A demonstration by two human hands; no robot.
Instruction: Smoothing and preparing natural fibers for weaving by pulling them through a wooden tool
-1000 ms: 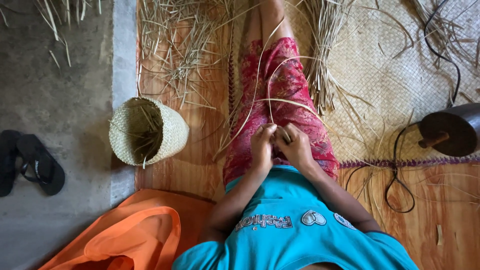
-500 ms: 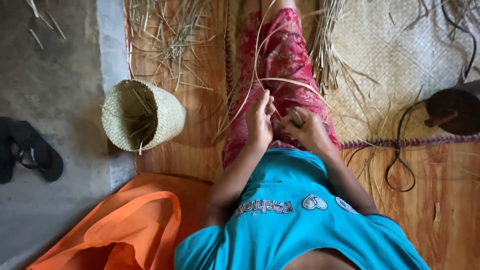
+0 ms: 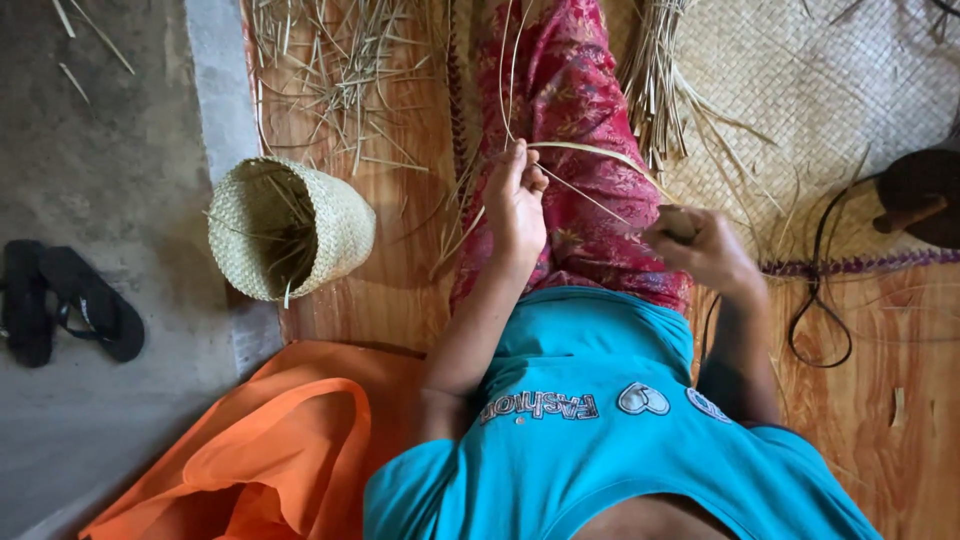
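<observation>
— Head-camera view, what fills it first? 
— A woven mat (image 3: 800, 90) over a wooden floor (image 3: 900, 400), with the seated person's red patterned cloth (image 3: 590, 150) running up the middle and an orange cloth (image 3: 270, 450) at lower left.

— And around that? 
— A small woven basket (image 3: 290, 230) lies tipped on its side beside the left arm; a bundle of dry straw (image 3: 655, 80) rests on the mat; dark sandals (image 3: 70, 305) sit on the concrete, well apart.

— The hands? 
— The left hand (image 3: 515, 205) is raised over the lap, its fingers pressed together on pale straw strands (image 3: 590, 152) that arc across to the right hand (image 3: 705, 250). That hand is curled shut around the strands' other end — exactly what lies inside its palm cannot be told.

— How would those strands handle? 
— Light and thin, by the look of them; springy enough to hold a curve, likely brittle if creased sharply. Pinching near the ends, as both hands do here, seems the surest hold.
</observation>
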